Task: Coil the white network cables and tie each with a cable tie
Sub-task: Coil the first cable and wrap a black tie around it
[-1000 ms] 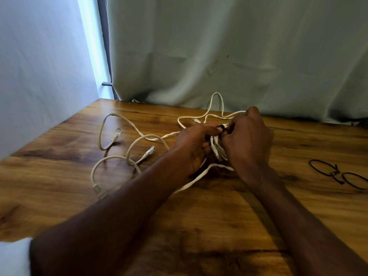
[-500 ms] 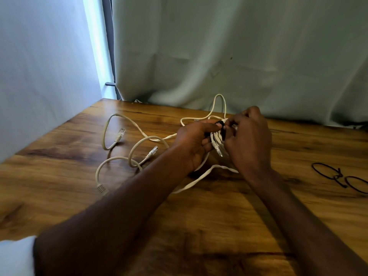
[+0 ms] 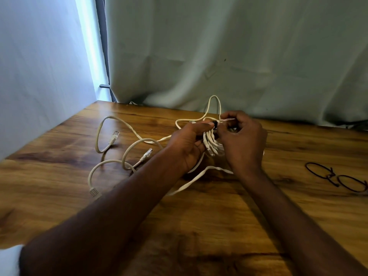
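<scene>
A pale, creased curtain is hung behind a wooden worktop of warm, streaked grain, on which everything is laid. Across its left half, loose white network cables are sprawled in open loops, round and flexible, with clear plastic plugs at their ends; these are judged to be waiting their turn. Near the far middle, a coiled bundle of the same cable is held off the surface between both hands, so that a black cable tie can be worked around its top. The left hand is curled under the coil, its thumb and forefinger pinched on the tie. The right hand is curled as well, its fingers pinched at the tie's other side. Well apart to the right, spare black ties are left as thin, wiry loops, within reach for later coils.
</scene>
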A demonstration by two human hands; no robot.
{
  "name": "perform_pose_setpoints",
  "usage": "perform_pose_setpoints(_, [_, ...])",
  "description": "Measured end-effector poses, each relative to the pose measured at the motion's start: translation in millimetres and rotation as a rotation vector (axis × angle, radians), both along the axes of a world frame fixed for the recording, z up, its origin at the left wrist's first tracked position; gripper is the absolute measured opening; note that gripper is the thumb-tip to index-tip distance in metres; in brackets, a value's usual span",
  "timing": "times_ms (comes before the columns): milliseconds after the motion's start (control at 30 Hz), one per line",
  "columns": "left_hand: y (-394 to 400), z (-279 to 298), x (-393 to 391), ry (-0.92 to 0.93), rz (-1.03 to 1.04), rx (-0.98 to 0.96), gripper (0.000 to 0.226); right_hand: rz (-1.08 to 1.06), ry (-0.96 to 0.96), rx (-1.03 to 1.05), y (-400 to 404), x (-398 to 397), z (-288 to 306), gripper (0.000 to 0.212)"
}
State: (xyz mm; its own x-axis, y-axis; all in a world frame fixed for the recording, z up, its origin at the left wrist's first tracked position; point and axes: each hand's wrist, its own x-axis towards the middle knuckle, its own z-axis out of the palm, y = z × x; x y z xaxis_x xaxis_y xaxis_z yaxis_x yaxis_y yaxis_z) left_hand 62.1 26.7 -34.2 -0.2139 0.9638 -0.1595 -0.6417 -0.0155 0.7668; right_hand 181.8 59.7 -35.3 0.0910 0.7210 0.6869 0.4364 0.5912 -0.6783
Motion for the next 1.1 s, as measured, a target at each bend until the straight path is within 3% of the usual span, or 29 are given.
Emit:
perform_pose_setpoints(100, [2, 1, 2, -0.014, -0.007, 0.0, 0.039, -0.019, 0.009, 0.026, -3, 0, 2, 0.015])
perform_pose_setpoints(367, [5, -3, 4, -0.048, 0.044, -0.041, 0.033, -0.141, -0.217, 0.019, -10, -3, -2, 0.017])
perform_pose_setpoints(700, [3, -3, 8, -0.018, 0.039, -0.062, 0.027, -0.185, -0.291, 0.097, -11, -1, 0, 0.013])
perform_pose_setpoints(867, [3, -4, 13, -0.034, 0.032, -0.078, 0.033, -0.186, -0.212, 0.046, -12, -1, 3, 0.011])
perform_pose_setpoints(1100, [0, -4, 11, -0.01, 0.044, -0.053, 0.026, -0.163, -0.326, 0.084, -6, 3, 1, 0.013])
